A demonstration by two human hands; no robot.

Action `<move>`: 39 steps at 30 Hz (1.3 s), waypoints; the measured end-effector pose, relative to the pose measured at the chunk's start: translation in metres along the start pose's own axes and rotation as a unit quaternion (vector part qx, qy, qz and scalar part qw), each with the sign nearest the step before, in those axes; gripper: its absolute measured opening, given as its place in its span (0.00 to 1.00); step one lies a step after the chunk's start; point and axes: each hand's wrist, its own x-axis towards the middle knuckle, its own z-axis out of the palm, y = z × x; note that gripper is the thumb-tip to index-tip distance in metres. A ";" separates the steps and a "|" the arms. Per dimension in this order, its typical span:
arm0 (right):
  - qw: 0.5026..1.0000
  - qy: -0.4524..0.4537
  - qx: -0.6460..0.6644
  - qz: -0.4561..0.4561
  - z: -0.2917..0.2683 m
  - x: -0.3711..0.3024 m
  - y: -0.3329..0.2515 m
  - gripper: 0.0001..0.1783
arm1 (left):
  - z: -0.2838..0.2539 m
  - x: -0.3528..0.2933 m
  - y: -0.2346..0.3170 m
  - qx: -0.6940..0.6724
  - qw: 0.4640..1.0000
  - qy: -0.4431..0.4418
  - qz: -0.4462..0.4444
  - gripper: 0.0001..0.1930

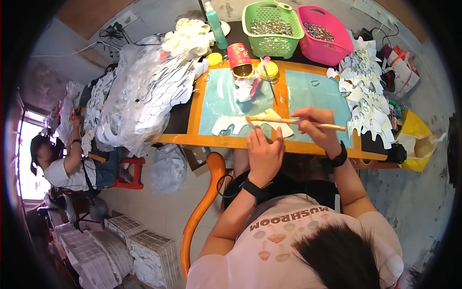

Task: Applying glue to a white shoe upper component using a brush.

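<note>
My right hand (316,126) is closed around the wooden handle of a brush (279,120). Its tip lies over the left part of a white cut-out piece (226,124) with scalloped edges, near the table's front edge. The fingers of my left hand (264,151) are bent together at the piece's near edge, holding it against the blue mat (216,96). Beyond the piece, a red patterned cup (238,55) leans with its brownish opening toward me, next to crumpled white material (244,90). A pink-handled tool (260,74) and a thin dark stick (269,84) lie beside it.
Heaped white pieces under clear plastic (139,96) cover the left side; more white pieces (368,96) lie right. Green (274,45) and pink baskets (332,48) of small metal parts stand behind, near a spray bottle (216,26). Another person (72,164) works at far left.
</note>
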 end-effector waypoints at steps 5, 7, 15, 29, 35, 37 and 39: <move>0.998 -0.004 -0.055 0.039 -0.013 0.000 -0.006 0.12 | -0.002 0.001 -0.001 -0.004 1.000 0.008 0.003 0.22; 0.998 0.002 -0.050 0.042 -0.010 0.001 -0.010 0.09 | -0.001 0.000 -0.001 -0.003 1.000 0.006 0.004 0.22; 0.993 -0.045 -0.076 0.073 -0.016 0.000 -0.009 0.05 | -0.003 -0.003 -0.002 -0.014 1.000 0.003 -0.001 0.22; 0.998 -0.052 -0.044 0.007 0.005 0.006 -0.012 0.05 | -0.003 0.001 -0.001 0.000 1.000 -0.001 -0.007 0.24; 0.996 -0.054 -0.069 0.000 0.007 0.015 -0.007 0.07 | -0.021 0.004 -0.019 -0.049 0.996 -0.070 -0.015 0.25; 0.996 -0.044 -0.072 -0.005 0.009 0.015 -0.010 0.07 | -0.019 0.002 -0.023 -0.053 0.996 -0.077 -0.015 0.25; 0.997 -0.053 -0.059 0.010 0.007 0.016 -0.010 0.07 | -0.018 0.003 -0.024 -0.047 0.996 -0.073 -0.007 0.25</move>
